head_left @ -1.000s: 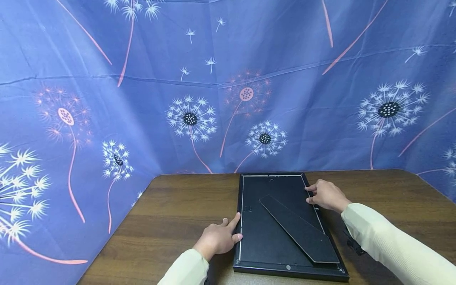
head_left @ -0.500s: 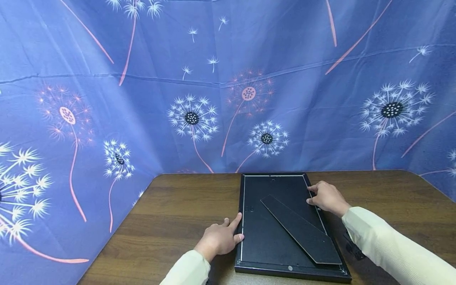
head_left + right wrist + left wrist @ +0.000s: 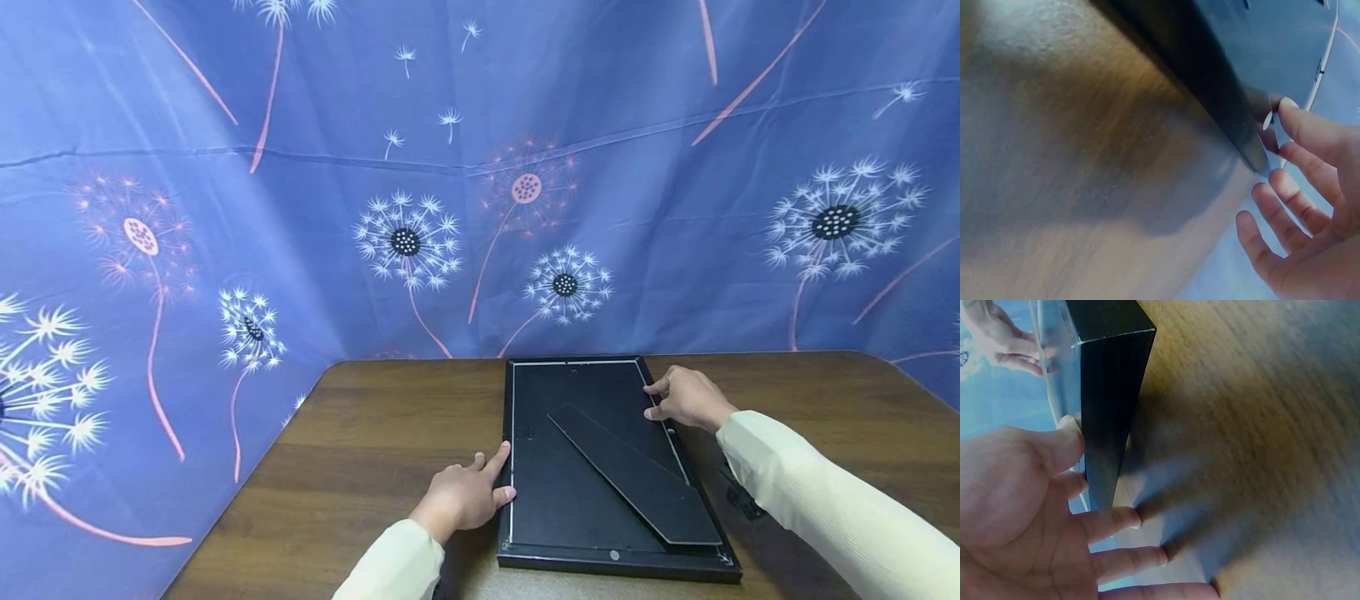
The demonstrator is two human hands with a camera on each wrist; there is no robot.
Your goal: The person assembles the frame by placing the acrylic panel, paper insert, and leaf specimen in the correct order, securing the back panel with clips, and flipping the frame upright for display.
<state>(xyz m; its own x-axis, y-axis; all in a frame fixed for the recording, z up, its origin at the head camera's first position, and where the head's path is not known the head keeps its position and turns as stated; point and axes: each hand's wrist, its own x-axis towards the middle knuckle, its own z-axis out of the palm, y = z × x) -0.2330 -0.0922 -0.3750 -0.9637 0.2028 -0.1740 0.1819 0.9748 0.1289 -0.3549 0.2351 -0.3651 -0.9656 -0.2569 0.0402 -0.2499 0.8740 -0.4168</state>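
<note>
A black picture frame [image 3: 558,500] lies on the wooden table with its back up. Its stand flap [image 3: 637,483] runs diagonally across the back panel. At the frame's left rim rests my left hand [image 3: 461,497], thumb and index finger touching the edge. The left wrist view shows this hand's [image 3: 1029,494] other fingers stretched past the frame's dark side. On the opposite rim, higher up, the thumb and index fingertips of my right hand [image 3: 690,398] touch the frame. The right wrist view has that hand's [image 3: 1310,206] remaining fingers spread loosely off the frame.
The brown wooden table [image 3: 360,442] extends on both sides of the frame. Behind and to the left hangs a blue cloth [image 3: 300,217] with a dandelion print, meeting the table's back edge. A dark object [image 3: 742,492], partly hidden, shows under the right sleeve.
The head view has shifted slightly. Both hands keep nearly the same places on the frame's edges.
</note>
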